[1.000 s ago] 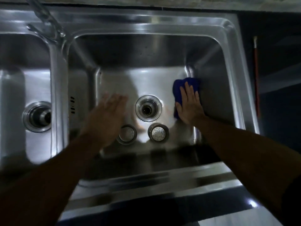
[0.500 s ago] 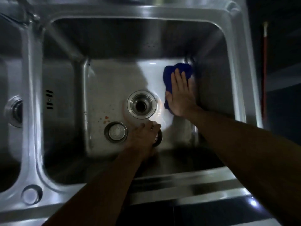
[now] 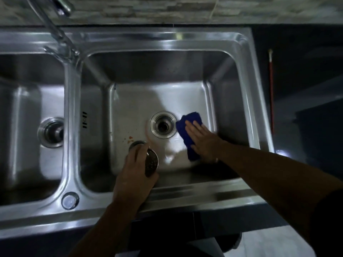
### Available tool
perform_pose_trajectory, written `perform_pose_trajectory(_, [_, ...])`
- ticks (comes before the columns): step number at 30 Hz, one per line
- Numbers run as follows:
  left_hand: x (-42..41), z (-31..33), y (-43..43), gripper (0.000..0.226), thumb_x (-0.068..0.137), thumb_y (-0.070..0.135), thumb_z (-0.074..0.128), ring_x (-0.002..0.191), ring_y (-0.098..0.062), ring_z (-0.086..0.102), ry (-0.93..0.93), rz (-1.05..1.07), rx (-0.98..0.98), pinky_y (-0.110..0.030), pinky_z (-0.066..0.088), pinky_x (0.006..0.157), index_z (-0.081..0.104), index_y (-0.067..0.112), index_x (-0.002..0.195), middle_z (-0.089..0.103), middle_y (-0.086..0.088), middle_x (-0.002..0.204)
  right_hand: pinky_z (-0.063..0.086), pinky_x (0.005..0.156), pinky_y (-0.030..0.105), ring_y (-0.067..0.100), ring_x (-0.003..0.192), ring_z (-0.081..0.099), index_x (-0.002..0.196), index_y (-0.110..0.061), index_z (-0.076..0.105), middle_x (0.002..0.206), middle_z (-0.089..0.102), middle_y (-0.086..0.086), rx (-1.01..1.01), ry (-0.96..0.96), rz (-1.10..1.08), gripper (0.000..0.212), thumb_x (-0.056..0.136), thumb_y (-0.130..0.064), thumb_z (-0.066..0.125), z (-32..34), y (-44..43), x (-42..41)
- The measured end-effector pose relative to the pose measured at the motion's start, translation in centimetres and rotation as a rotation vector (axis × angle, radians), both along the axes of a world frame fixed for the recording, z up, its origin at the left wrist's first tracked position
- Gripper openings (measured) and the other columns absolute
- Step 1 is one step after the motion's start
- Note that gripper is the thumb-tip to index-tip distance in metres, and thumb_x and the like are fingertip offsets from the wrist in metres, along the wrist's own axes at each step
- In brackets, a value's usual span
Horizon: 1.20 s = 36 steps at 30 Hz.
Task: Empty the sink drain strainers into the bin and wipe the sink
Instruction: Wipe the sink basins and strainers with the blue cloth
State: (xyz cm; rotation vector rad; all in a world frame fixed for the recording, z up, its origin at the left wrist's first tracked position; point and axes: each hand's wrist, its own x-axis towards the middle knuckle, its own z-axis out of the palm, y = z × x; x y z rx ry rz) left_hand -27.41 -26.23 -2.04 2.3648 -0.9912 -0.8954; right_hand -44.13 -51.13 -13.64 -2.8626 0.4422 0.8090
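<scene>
sink [image 3: 167, 37]: stainless steel, two basins, fills most of the view; low light, some blur
right basin [image 3: 167, 97]: the bigger one in view; both hands are inside it; floor shiny, looks wet
left basin [image 3: 50, 101]: left of the divider, cut off by the frame edge
wall [image 3: 167, 10]: far strip of mottled grey tile behind the sink
counter [image 3: 306, 52]: dark surface right of the sink, detail too dark to tell
faucet [image 3: 55, 32]: far left, rises from the divider's far end; spout runs out of frame
right hand [image 3: 204, 140]: flat, palm down, fingers straight and close together, pressing on the cloth; near right part of the right basin floor
left hand [image 3: 133, 171]: fingers curled round the held strainer; near side of the right basin, left of the right hand
red rod [image 3: 271, 93]: thin, lies on the counter just right of the sink rim; what it is, cannot tell
cloth [image 3: 191, 119]: blue, on the basin floor just right of the open drain, mostly under the right hand
open drain [image 3: 163, 124]: middle of the right basin floor, no strainer in it
left drain [image 3: 52, 132]: left basin floor, dark fitting inside
held strainer [image 3: 151, 162]: round metal, tilted on edge, perforated face showing to the right; touching the floor or not, cannot tell
second strainer [image 3: 137, 144]: on the basin floor near-left of the open drain, partly hidden by the left fingers
round cap [image 3: 70, 200]: near rim, at the divider
overflow slots [image 3: 84, 120]: left wall of the right basin
specks [image 3: 130, 138]: orange-red bits on the floor, just beside the second strainer
</scene>
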Motion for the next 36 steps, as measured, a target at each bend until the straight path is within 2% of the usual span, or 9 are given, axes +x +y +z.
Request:
perform_pose_trajectory(6, [-0.4, -0.3, 0.0, 0.100, 0.074, 0.026, 0.081, 0.147, -0.024, 0.036, -0.104, -0.065, -0.062, -0.043, 0.042, 0.107, 0.020, 0.034, 0.153, 0.022, 0.006, 0.162, 0.001, 0.125, 0.050, 0.037, 0.153, -0.015, 0.157, -0.004, -0.014, 0.164, -0.026, 0.014, -0.056, 0.137, -0.385, 0.081, 0.103, -0.034, 0.039, 0.9, -4.5, 6.2])
perform_pose_trajectory(9, [0.0, -0.8, -0.1, 0.104, 0.073, 0.023, 0.083, 0.150, -0.017, 0.028, -0.050, -0.068, -0.068, -0.034, 0.024, 0.115, 0.020, 0.030, 0.156, 0.022, 0.007, 0.165, -0.002, 0.125, 0.050, 0.037, 0.152, -0.019, 0.156, -0.004, -0.017, 0.163, -0.029, 0.014, -0.018, 0.168, -0.457, 0.088, 0.101, -0.033, 0.045, 0.7, -5.9, 7.7])
perform_pose_trajectory(12, [0.0, -1.1, -0.1, 0.101, 0.075, 0.024, 0.082, 0.152, -0.014, 0.026, -0.015, -0.072, -0.056, -0.029, 0.020, 0.118, 0.025, 0.025, 0.157, 0.022, 0.008, 0.166, -0.002, 0.124, 0.052, 0.039, 0.152, -0.019, 0.156, -0.003, -0.017, 0.163, -0.029, 0.015, 0.003, 0.181, -0.445, 0.088, 0.100, -0.028, 0.046, 0.7, -4.6, 6.4])
perform_pose_trajectory(15, [-0.1, -0.8, -0.1, 0.097, 0.076, 0.030, 0.080, 0.150, -0.013, 0.030, 0.026, -0.036, -0.049, -0.026, 0.022, 0.115, 0.024, 0.032, 0.155, 0.022, 0.012, 0.165, -0.002, 0.123, 0.052, 0.040, 0.151, -0.019, 0.156, -0.003, -0.017, 0.162, -0.030, 0.016, 0.061, 0.270, -0.348, 0.091, 0.095, -0.020, 0.049, 1.3, -1.7, 2.1])
perform_pose_trajectory(21, [-0.4, -0.5, -0.2, 0.095, 0.079, 0.037, 0.076, 0.152, -0.015, 0.027, 0.026, -0.013, -0.028, -0.029, 0.023, 0.112, 0.020, 0.035, 0.156, 0.019, 0.012, 0.167, 0.003, 0.124, 0.049, 0.032, 0.153, -0.018, 0.158, -0.015, -0.016, 0.164, -0.028, 0.005, 0.245, 0.389, 0.204, 0.089, 0.096, -0.011, 0.047, 1.6, 0.9, -3.2])
perform_pose_trajectory(25, [-0.3, -0.7, -0.2, 0.099, 0.080, 0.042, 0.075, 0.153, -0.015, 0.022, 0.056, -0.016, -0.012, -0.032, 0.022, 0.114, 0.011, 0.039, 0.156, 0.013, 0.014, 0.168, 0.004, 0.124, 0.054, 0.033, 0.155, -0.011, 0.160, -0.017, -0.007, 0.168, -0.017, 0.004, 0.261, 0.250, 0.615, 0.090, 0.091, -0.011, 0.051, 0.6, 2.1, 0.6])
perform_pose_trajectory(27, [-0.2, -0.7, -0.2, 0.102, 0.079, 0.045, 0.075, 0.152, -0.017, 0.024, 0.076, -0.015, -0.004, -0.036, 0.026, 0.114, 0.007, 0.043, 0.155, 0.011, 0.015, 0.167, 0.006, 0.124, 0.055, 0.032, 0.155, -0.006, 0.161, -0.019, -0.001, 0.169, -0.008, 0.002, 0.283, 0.151, 0.652, 0.080, 0.095, -0.015, 0.043, -0.3, 2.8, 1.7])
perform_pose_trajectory(30, [-0.1, -0.8, -0.2, 0.104, 0.079, 0.047, 0.075, 0.151, -0.018, 0.026, 0.108, -0.011, 0.012, -0.043, 0.031, 0.116, 0.002, 0.047, 0.154, 0.010, 0.014, 0.167, 0.006, 0.125, 0.051, 0.029, 0.155, -0.002, 0.160, -0.019, 0.007, 0.169, 0.002, -0.002, 0.251, 0.056, 0.594, 0.072, 0.090, -0.024, 0.021, -0.8, 2.8, 1.9])
perform_pose_trajectory(36, [-0.1, -0.9, -0.2, 0.102, 0.081, 0.044, 0.075, 0.151, -0.013, 0.022, 0.081, -0.011, 0.010, -0.032, 0.018, 0.113, 0.005, 0.041, 0.156, 0.011, 0.015, 0.168, 0.004, 0.125, 0.043, 0.032, 0.156, -0.004, 0.161, -0.013, 0.000, 0.169, -0.007, 0.007, 0.028, -0.079, 0.145, 0.068, 0.098, -0.019, 0.024, -0.2, -1.0, 5.8])
